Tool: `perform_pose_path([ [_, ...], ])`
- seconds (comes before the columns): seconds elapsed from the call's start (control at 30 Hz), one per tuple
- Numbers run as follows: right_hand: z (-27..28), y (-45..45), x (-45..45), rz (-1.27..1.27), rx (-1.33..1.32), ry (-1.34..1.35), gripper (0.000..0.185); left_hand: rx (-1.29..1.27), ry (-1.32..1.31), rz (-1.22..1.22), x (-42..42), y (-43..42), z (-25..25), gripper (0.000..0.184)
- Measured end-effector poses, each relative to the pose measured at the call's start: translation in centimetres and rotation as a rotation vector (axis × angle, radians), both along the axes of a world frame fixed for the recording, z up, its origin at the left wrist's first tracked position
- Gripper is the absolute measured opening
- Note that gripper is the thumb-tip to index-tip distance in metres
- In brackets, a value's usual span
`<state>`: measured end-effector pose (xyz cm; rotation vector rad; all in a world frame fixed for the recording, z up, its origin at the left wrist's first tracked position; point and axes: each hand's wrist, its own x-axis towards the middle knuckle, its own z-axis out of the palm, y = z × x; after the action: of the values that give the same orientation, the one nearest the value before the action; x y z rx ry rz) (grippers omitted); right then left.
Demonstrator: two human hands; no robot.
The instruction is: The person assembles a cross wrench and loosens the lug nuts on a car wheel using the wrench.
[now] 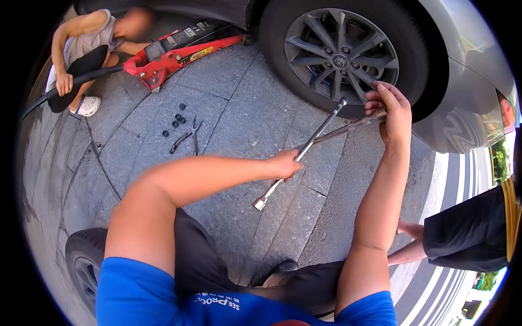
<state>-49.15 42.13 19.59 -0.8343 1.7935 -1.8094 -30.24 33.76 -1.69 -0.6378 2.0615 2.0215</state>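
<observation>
Head view: we see a silver car (467,103) across the upper right, its alloy wheel (340,61) at the top facing us. A crouching person (89,38) and a red floor jack (163,68) fill the upper left, limiting room there; someone's dark shorts (462,231) crowd the right edge. At centre, just below the wheel, is our chrome lug wrench (326,122). Our left hand (285,164) grips one bar partway along, probably for balance; our right hand (392,106) is curled at another bar's end, and we cannot tell what it holds. Pliers (193,132) and small black caps (175,124) lie left of centre, likely grouped to prevent loss.
</observation>
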Motion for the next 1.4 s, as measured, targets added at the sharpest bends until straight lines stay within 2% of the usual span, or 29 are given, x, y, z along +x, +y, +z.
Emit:
perform_pose_path([
  [0.13,0.5,-0.5,1.3,0.042,0.023,0.032,0.024,0.047,0.015,0.077,0.5,0.4,-0.7,0.035],
  [0.23,0.5,-1.0,1.9,0.074,-0.018,0.008,0.024,-0.012,0.0,0.047,0.7,0.6,-1.1,0.038],
  [0.3,0.4,-1.3,2.0,0.089,-0.02,-0.007,0.024,-0.182,0.067,0.003,0.7,0.3,-1.3,0.037],
  [0.37,0.4,-1.3,2.1,0.078,-0.021,-0.002,0.024,-0.184,0.016,-0.009,0.4,0.3,-1.7,0.04],
  [0.53,0.1,-1.5,1.7,0.087,-0.024,-0.002,0.025,-0.336,0.081,-0.016,0.0,0.4,-2.9,0.048],
  [0.63,-0.1,-1.3,1.1,0.065,-0.05,-0.016,0.026,-0.302,0.055,-0.02,0.1,0.4,-1.8,0.048],
  [0.67,-0.1,-1.3,1.1,0.056,-0.058,-0.029,0.026,-0.373,0.122,0.013,0.2,0.6,-1.8,0.047],
  [0.8,-0.2,-1.4,1.1,0.035,-0.066,-0.049,0.027,-0.256,0.048,-0.022,0.0,0.4,-1.4,0.048],
  [1.03,0.0,-1.0,1.6,0.052,-0.065,-0.057,0.027,-0.286,0.018,-0.022,-0.3,0.7,-0.9,0.051],
  [1.3,0.1,-0.9,2.3,0.102,-0.065,-0.048,0.027,-0.418,0.069,-0.128,0.0,1.3,-1.1,0.064],
  [1.4,0.1,-0.8,2.7,0.11,-0.049,-0.044,0.028,-0.349,0.045,-0.15,0.0,1.4,-1.3,0.065],
])
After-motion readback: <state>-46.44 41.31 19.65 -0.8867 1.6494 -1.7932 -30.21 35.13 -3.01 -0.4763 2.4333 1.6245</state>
